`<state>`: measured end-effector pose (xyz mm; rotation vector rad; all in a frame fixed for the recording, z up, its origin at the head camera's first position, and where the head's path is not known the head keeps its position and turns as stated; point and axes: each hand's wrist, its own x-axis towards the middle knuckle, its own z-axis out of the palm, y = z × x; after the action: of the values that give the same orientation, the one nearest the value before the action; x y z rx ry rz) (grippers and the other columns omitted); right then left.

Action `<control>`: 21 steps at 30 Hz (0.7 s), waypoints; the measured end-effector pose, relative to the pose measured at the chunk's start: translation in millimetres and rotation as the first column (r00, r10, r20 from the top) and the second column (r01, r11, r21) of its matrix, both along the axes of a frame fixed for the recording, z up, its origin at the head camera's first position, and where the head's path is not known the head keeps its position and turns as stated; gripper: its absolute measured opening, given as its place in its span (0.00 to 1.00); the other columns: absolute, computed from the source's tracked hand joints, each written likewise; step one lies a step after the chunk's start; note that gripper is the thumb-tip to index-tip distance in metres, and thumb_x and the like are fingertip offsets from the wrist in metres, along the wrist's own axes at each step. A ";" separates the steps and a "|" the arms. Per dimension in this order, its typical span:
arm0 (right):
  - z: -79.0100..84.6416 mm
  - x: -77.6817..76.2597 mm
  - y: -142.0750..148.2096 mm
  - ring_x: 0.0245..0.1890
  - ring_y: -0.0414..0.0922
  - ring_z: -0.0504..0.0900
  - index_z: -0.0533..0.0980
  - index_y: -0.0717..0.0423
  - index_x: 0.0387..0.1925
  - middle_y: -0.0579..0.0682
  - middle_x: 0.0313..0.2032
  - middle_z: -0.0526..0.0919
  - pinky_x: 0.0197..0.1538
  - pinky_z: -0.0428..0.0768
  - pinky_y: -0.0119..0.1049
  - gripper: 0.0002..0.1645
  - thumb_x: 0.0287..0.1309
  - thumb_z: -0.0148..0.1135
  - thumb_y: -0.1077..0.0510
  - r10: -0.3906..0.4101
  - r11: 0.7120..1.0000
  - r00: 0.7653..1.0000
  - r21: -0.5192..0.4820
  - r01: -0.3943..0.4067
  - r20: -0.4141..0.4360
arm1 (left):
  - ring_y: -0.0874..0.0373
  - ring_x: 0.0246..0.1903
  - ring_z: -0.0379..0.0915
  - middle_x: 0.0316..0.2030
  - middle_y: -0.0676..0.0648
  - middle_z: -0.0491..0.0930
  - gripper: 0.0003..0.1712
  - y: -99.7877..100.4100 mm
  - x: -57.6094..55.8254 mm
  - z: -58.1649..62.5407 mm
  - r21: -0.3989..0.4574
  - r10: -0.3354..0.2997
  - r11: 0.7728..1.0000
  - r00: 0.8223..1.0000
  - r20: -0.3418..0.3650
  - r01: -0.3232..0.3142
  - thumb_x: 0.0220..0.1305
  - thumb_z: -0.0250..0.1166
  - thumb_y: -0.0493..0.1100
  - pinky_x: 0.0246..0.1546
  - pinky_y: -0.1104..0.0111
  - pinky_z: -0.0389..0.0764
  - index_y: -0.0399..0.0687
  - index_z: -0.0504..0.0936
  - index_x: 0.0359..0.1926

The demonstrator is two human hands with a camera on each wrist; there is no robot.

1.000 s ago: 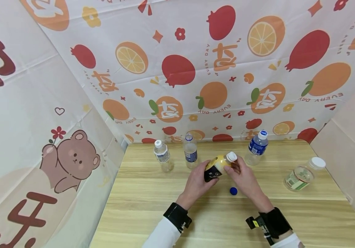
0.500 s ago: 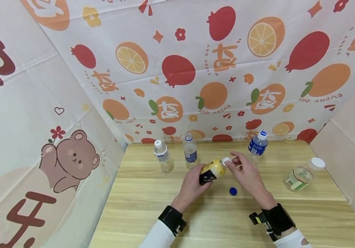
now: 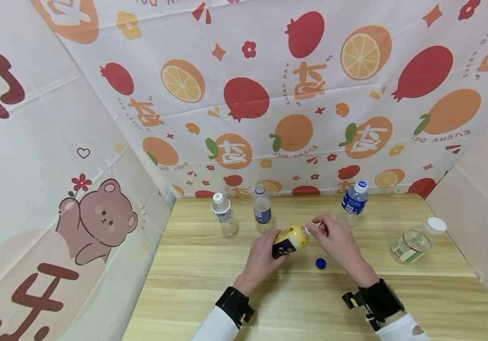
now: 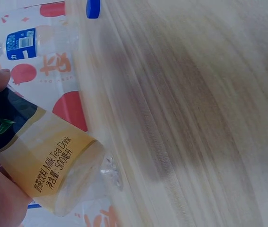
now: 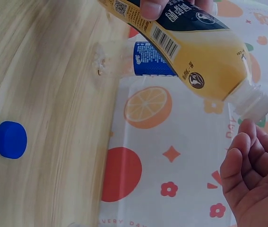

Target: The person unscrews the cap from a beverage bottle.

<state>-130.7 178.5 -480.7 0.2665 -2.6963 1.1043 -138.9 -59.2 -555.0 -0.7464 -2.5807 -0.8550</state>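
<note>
My left hand [image 3: 262, 255] grips a milk tea bottle [image 3: 290, 240] round its black and yellow label, holding it tilted above the table with the neck to the right. The printed lower part of the milk tea bottle [image 4: 53, 165] shows in the left wrist view. At the neck, the thumb and fingers of my right hand [image 3: 339, 241] pinch the white bottle cap [image 5: 259, 108], which still sits on the neck in the right wrist view. A loose blue cap [image 3: 320, 263] lies on the table below the hands.
Two clear bottles, one with a white cap [image 3: 223, 213] and one uncapped [image 3: 262, 208], stand behind to the left. A blue-labelled bottle [image 3: 354, 201] stands back right. A wide white-lidded jar [image 3: 412, 244] is farther right on the wooden table [image 3: 184, 293].
The milk tea bottle has shifted left and slightly toward the person, with its neck tipping lower. My right hand's fingers have moved from the bottle's shoulder to its white cap.
</note>
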 end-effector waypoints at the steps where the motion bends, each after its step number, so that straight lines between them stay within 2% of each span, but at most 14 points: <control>1: 0.0 0.3 -0.3 0.23 0.42 0.71 0.80 0.59 0.49 0.44 0.26 0.76 0.24 0.70 0.32 0.24 0.72 0.61 0.41 -0.001 1.000 1.000 0.004 0.001 0.003 | 0.53 0.53 0.79 0.55 0.46 0.82 0.41 -0.3 0.6 -0.1 0.001 -0.001 1.000 1.000 0.005 0.001 0.52 0.83 0.47 0.56 0.57 0.80 0.44 0.74 0.64; 6: -0.2 1.4 -1.3 0.22 0.41 0.70 0.81 0.58 0.46 0.43 0.24 0.74 0.23 0.68 0.32 0.23 0.72 0.62 0.41 0.005 1.000 1.000 0.018 -0.005 0.002 | 0.52 0.53 0.80 0.55 0.45 0.82 0.41 -1.7 2.8 -0.3 -0.001 0.000 1.000 1.000 0.017 0.000 0.52 0.82 0.48 0.56 0.57 0.81 0.44 0.74 0.64; 12: -0.5 3.0 -0.6 0.22 0.40 0.70 0.80 0.57 0.46 0.42 0.24 0.74 0.23 0.69 0.31 0.23 0.71 0.62 0.41 0.021 0.999 1.000 0.028 -0.021 0.009 | 0.52 0.52 0.80 0.55 0.45 0.82 0.42 -2.6 3.4 -2.1 -0.005 -0.014 1.000 1.000 -0.007 0.014 0.51 0.83 0.47 0.56 0.57 0.81 0.44 0.74 0.64; 21: -2.3 4.9 1.5 0.24 0.40 0.71 0.78 0.55 0.45 0.42 0.26 0.74 0.24 0.71 0.31 0.16 0.74 0.61 0.46 0.071 0.997 0.997 0.030 -0.071 0.008 | 0.54 0.52 0.80 0.55 0.46 0.83 0.41 -4.7 5.0 -2.3 -0.013 -0.053 0.999 0.999 0.012 0.053 0.54 0.81 0.48 0.57 0.58 0.81 0.44 0.73 0.66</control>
<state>-125.8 180.0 -483.0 0.3670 -2.7315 1.0861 -133.9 -63.9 -557.3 -0.8193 -2.5904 -0.8609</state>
